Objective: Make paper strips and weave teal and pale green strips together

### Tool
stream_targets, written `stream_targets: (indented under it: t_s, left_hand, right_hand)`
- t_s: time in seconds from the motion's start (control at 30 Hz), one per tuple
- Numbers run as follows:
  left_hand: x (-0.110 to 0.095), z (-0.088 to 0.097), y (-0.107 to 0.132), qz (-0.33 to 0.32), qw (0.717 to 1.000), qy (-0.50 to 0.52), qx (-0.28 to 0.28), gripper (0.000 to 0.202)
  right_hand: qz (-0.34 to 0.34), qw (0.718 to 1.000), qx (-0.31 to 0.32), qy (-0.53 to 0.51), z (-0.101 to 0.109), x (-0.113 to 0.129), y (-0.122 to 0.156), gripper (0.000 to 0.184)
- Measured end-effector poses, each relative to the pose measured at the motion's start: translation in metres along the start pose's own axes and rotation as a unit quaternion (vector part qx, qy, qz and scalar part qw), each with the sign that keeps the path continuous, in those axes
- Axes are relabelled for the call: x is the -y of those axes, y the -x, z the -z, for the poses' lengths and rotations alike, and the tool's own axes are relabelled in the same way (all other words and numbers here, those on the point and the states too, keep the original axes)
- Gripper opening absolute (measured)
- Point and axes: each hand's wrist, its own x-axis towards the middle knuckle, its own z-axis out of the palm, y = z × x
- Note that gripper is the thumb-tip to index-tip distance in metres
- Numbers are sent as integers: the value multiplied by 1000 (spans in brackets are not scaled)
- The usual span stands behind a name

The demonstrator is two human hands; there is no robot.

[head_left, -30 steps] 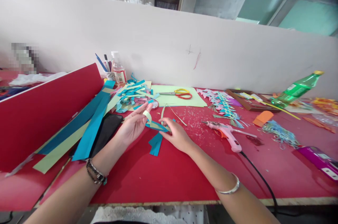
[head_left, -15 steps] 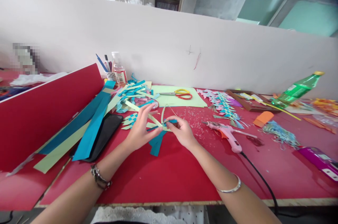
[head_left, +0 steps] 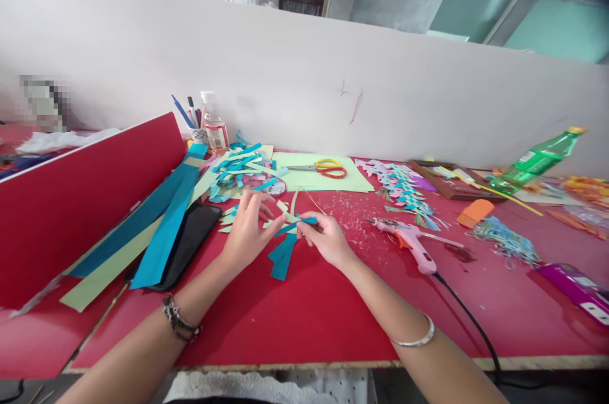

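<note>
In the head view my right hand (head_left: 326, 239) pinches a small woven piece of blue and pale-green paper strips (head_left: 291, 226) between thumb and fingers. A blue strip crosses it toward the right fingertips, and wider blue tails (head_left: 283, 257) hang below. My left hand (head_left: 248, 226) is at the left side of this piece, fingers curved and apart, its thumb tip beside the strips. Whether the left thumb touches them is hard to tell. Behind the left hand lies another woven green and blue piece (head_left: 228, 219), partly covered.
Scissors (head_left: 328, 168) lie on pale-green sheets (head_left: 356, 182) at the back. A pink glue gun (head_left: 413, 248) with a cord lies at right, near finished weaving (head_left: 404, 195). Long strips (head_left: 164, 239) cover a black phone (head_left: 202, 233) at left. A green bottle (head_left: 537, 163) leans far right.
My left hand has drawn slightly left, its fingers more curled. The blue strip now lies more stretched out across the woven piece. My right hand has stayed nearly in place.
</note>
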Motion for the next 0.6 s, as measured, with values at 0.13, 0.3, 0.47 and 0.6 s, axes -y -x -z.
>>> stream_targets:
  t_s: [0.13, 0.3, 0.47, 0.6]
  left_hand:
    - [-2, -1, -1, -18, 997, -3, 71, 18]
    - [0, -1, 0, -16, 993, -16, 114, 21]
    - [0, 2, -2, 38, 996, -19, 79, 25]
    - [1, 1, -3, 76, 993, 44, 79, 26]
  right_hand:
    - [5, 1000, 17, 18, 0, 1, 1, 17]
    - [-6, 999, 28, 25, 1, 1, 1, 19]
    - [16, 1000, -7, 13, 2, 2, -1, 34]
    - [7, 999, 16, 50, 3, 1, -1, 15]
